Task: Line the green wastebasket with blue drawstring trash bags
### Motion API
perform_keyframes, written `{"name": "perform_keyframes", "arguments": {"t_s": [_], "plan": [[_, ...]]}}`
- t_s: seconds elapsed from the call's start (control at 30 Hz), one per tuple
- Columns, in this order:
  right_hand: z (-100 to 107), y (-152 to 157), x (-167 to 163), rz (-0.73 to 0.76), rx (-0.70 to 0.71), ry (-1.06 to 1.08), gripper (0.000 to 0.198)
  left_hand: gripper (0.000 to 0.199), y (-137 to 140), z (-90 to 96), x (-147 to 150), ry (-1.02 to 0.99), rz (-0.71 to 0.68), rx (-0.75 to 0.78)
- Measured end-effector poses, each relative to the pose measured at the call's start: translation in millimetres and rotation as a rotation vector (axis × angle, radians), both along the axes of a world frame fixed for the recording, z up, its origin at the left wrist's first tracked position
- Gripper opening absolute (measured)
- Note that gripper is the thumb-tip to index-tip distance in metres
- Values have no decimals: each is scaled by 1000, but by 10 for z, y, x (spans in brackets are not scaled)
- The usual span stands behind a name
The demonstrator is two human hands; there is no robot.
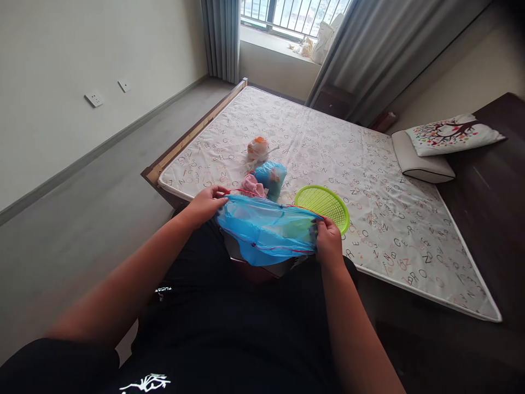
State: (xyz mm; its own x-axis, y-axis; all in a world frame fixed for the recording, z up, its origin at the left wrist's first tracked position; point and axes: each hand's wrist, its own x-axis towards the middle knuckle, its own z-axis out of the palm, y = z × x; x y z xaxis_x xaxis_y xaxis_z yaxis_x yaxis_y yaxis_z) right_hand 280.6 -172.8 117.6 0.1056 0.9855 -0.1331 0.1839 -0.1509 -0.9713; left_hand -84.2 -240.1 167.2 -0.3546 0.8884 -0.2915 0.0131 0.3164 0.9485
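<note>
A thin blue plastic bag point(266, 227) with a red drawstring along its rim is stretched wide between my two hands. My left hand point(206, 205) pinches the rim at one end. At the other end my right hand point(328, 239) has its fingers closed on the rim. Below the bag is a box-like thing, mostly hidden, so I cannot tell what it is. Just beyond the bag, a green plastic basket point(324, 203) rests on the mattress, close to my right hand. Past my left hand lies a pink cloth point(253, 186) beside a filled blue bag point(273, 178).
The mattress point(369, 219) with printed letters lies on a wooden bed frame point(197, 128). A white bag with orange on it point(257, 149) sits farther back. Two pillows, one with a tree print point(455, 134), are at the right. Grey curtains point(221, 41) flank the window.
</note>
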Motion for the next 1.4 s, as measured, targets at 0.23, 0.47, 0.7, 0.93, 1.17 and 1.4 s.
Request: {"name": "perform_keyframes", "arguments": {"t_s": [0.23,0.47,0.7,0.93,1.17,1.4], "plan": [[37,-18,-55,-8,-9,167,31,8,9,-68,-31,383,-61,-30],[27,-6,-53,-22,-32,202,33,11,6,-70,-42,437,-108,-90],[-9,13,2,-37,-82,220,44,19,-13,-75,-74,423,-150,-108],[31,37,137,-4,-105,203,44,29,-60,-122,-122,520,-269,-119],[123,15,247,58,-283,346,41,45,-59,-247,-189,447,-286,-115],[73,-22,235,161,-379,505,37,61,-44,-431,-148,177,-175,-54]]}}
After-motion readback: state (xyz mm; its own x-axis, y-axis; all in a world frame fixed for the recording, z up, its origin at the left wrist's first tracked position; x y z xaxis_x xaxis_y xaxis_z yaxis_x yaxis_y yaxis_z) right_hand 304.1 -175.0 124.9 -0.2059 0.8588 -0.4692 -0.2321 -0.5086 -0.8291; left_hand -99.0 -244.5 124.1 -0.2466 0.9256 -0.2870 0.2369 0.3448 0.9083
